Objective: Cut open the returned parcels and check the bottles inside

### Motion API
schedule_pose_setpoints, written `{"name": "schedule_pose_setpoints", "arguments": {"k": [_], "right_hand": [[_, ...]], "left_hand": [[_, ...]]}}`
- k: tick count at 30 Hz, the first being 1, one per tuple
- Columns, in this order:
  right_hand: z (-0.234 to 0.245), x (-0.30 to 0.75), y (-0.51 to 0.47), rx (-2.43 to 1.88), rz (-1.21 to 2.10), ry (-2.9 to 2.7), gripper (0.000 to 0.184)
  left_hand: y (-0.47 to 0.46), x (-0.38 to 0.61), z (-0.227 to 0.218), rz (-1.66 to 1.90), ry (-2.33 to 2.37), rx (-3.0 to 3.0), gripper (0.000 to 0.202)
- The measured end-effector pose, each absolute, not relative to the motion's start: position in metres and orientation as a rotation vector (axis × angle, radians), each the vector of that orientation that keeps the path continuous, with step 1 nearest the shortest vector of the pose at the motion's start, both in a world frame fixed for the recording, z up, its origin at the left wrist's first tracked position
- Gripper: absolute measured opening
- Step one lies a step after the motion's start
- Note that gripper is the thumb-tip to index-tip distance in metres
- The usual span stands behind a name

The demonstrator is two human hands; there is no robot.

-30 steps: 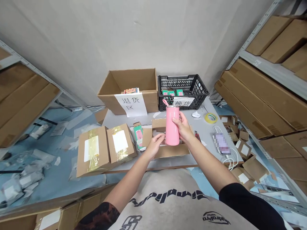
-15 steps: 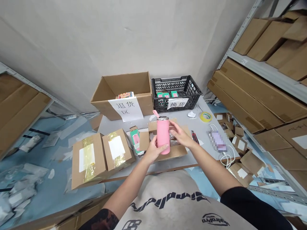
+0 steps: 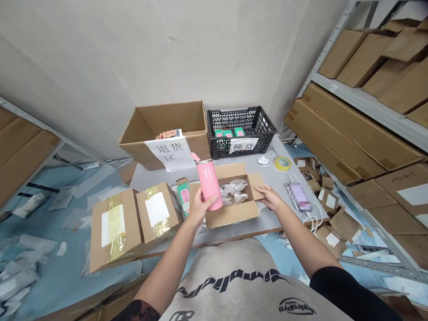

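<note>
Pink insulated tumbler (image 3: 209, 185) now in the left hand alone, right hand moved off it to a box flap

Since the earlier frame, the right hand (image 3: 270, 198) has let go of the pink insulated tumbler and moved out to the right. The left hand (image 3: 199, 208) has carried the tumbler leftward and tilted it, top leaning left. Its fingers (image 3: 203, 200) wrap the lower body, closed firmly around it. A pink loop tab (image 3: 195, 156) sticks up beside the steel rim (image 3: 204, 161).

The tumbler hangs over the left side of an open cardboard box (image 3: 230, 214), though the view cannot settle whether its base touches the cardboard. The right hand is spread and holds nothing, with its fingertips (image 3: 260, 189) on the box's right flap. Crumpled white packing paper (image 3: 232, 191) fills the box.

Just left of the box stand a green-and-pink product carton (image 3: 183, 199) and two taped kraft parcels (image 3: 133, 223). Beyond, on the grey table (image 3: 267, 176), sit a black plastic crate (image 3: 241, 119) holding green cartons (image 3: 228, 133) and a carton marked with a paper sign (image 3: 167, 154). A roll of yellow tape (image 3: 283, 163) lies to the right, near a blurred white-corded device (image 3: 300, 196).
</note>
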State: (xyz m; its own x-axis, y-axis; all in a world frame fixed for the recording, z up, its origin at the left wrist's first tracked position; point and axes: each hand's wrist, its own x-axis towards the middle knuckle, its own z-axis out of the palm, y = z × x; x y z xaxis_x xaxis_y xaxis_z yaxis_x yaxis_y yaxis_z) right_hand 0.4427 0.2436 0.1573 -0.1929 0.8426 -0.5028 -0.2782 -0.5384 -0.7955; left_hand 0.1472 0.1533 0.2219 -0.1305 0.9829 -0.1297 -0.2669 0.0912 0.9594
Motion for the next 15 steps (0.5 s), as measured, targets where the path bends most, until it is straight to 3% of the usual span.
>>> {"name": "schedule_pose_setpoints", "arguments": {"k": [7, 15], "right_hand": [[0.182, 0.488, 0.253, -1.252, 1.580, -0.634, 0.041], [0.172, 0.510, 0.270, -1.283, 1.438, -0.571, 0.038]], "left_hand": [[0.168, 0.141, 0.221, 1.466, 1.170, 0.860, 0.051], [0.175, 0.152, 0.215, 1.442, 1.200, 0.856, 0.056]]}}
